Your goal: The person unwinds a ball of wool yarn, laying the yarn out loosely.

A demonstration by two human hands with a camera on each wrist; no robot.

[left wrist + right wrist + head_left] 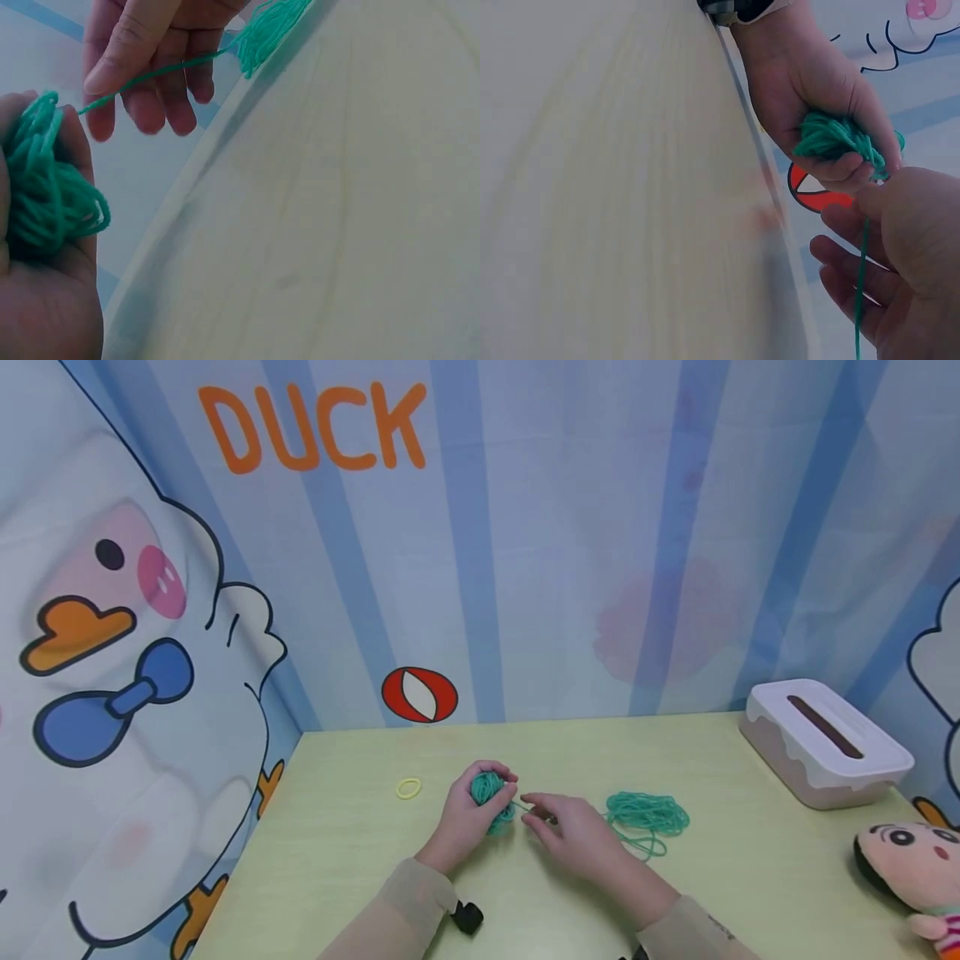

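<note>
Lettering (323,427) reads DUCK while left fingers (845,168) grip green yarn (487,787) and right fingers (144,112) pinch its strand (862,262).

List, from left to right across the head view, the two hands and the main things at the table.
Yellow ring, left hand gripping the green yarn ball, right hand, loose green yarn bundle, white-lidded box, doll.

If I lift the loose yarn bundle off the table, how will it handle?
The yarn bundle will probably sag and shift shape, since its loops lie slack. It's likely light, being just thin strands. It may tug on the yarn ball in the left hand, as a strand links them through the right hand.
</note>
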